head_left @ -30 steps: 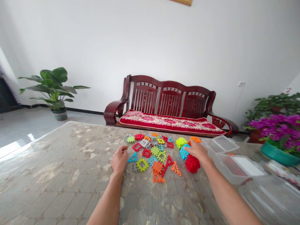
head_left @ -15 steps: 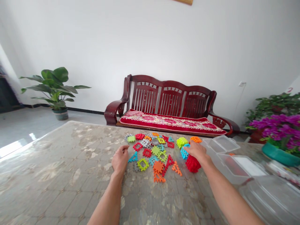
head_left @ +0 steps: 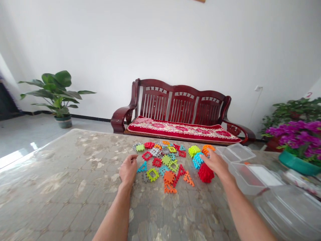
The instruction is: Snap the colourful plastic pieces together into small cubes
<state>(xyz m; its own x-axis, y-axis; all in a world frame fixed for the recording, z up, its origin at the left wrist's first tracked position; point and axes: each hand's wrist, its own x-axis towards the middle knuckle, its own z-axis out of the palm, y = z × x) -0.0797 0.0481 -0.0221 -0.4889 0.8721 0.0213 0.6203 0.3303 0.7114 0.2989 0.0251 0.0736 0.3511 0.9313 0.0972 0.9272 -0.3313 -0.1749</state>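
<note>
My left hand (head_left: 128,170) rests on the table with its fingers loosely curled in, and nothing shows in it. Just right of it lie a blue triangular piece (head_left: 142,166) and a lime square frame piece (head_left: 152,174). My right hand (head_left: 217,164) is over the pieces at the right, thumb and fingers apart. Its fingers are beside an orange cluster of pieces (head_left: 207,149), and its thumb points at a blue cluster (head_left: 198,161); whether it touches either I cannot tell. A red cluster (head_left: 206,173) sits below the hand, a lime cluster (head_left: 193,151) to its left.
Several loose notched pieces, such as an orange square (head_left: 169,177), spread over the patterned tablecloth (head_left: 75,187). Clear plastic boxes (head_left: 247,179) and a clear lid (head_left: 288,209) are at the right, near a teal flower pot (head_left: 299,164). Behind stands a wooden bench (head_left: 180,103).
My right hand has drawn slightly right and off the blue cluster. More of the blue and orange clusters now shows. My left hand has stayed in place.
</note>
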